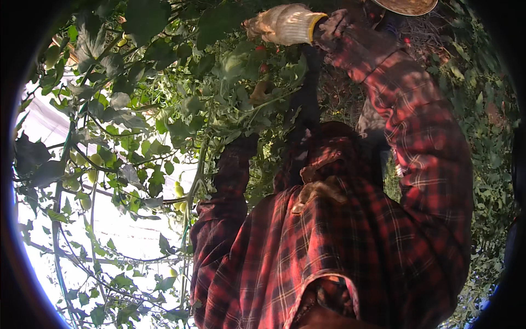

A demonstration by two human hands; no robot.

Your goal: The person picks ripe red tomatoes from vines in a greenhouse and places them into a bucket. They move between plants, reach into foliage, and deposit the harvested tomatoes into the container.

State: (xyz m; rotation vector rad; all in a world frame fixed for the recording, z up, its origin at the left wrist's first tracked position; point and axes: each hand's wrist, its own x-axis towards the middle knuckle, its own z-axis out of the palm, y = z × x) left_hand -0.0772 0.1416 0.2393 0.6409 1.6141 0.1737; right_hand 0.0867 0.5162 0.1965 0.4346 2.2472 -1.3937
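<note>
My right hand [283, 25], in a soiled knit work glove with a yellow cuff edge, reaches left across the top of the view into tomato leaves. Its fingertips are blurred against the foliage, and whether they grip anything cannot be made out. Just below the glove, red tomatoes [263, 67] show among the leaves. My left sleeve [232, 168] runs up into the tomato plant [201, 164], where leaves hide my left hand. A brown patch lies in the foliage beyond that sleeve; glove or dry leaf, I cannot tell. Green tomatoes [93, 175] hang in clusters at the left.
The rim of a round container [407, 7] shows at the top right. Near it a small red fruit [407, 40] lies over dry plant litter. Long stems and thin green strings [61, 164] run up the left side before a bright pale surface. Dense foliage [489, 164] lines the right.
</note>
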